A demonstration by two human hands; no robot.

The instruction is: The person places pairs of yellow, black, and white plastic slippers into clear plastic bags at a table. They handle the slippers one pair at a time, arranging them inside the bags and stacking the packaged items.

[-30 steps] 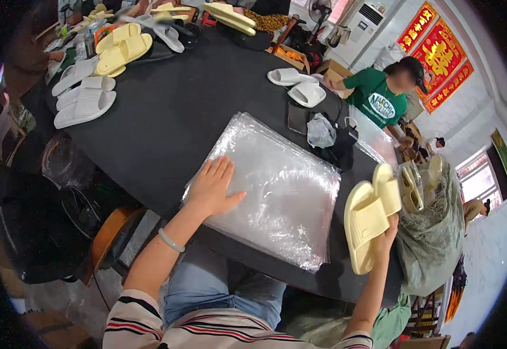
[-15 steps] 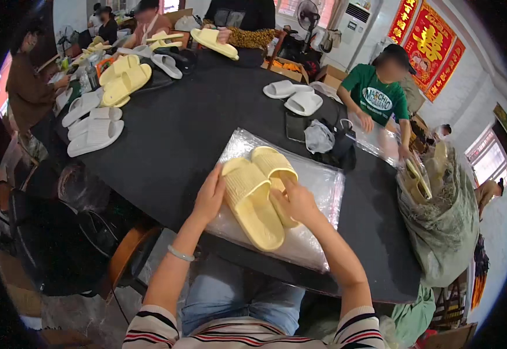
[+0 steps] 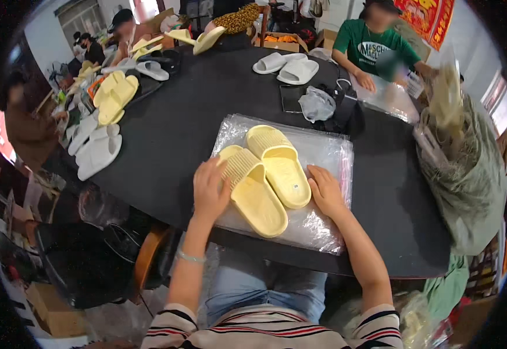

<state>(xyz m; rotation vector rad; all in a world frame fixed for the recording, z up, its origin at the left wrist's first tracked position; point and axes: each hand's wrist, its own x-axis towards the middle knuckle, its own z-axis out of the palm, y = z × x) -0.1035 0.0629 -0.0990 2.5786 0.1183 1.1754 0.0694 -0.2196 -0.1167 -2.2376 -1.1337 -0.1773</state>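
Two pale yellow slippers (image 3: 268,174) lie side by side on a stack of clear plastic bags (image 3: 323,151) on the black round table (image 3: 195,104). My left hand (image 3: 209,189) rests on the left edge of the left slipper, fingers spread over its strap. My right hand (image 3: 325,190) lies flat on the plastic, its fingertips touching the right slipper's side. Neither hand has closed around anything.
Pairs of white slippers (image 3: 96,148) and yellow slippers (image 3: 114,96) line the table's left edge; another white pair (image 3: 285,65) lies at the far side. A person in a green shirt (image 3: 375,43) sits opposite. A grey sack (image 3: 468,174) stands to the right. Dark items (image 3: 329,104) lie mid-table.
The yellow slipper pair came from my right side onto the plastic stack. My right hand let go of it and now lies beside it; my left hand moved onto the left slipper.
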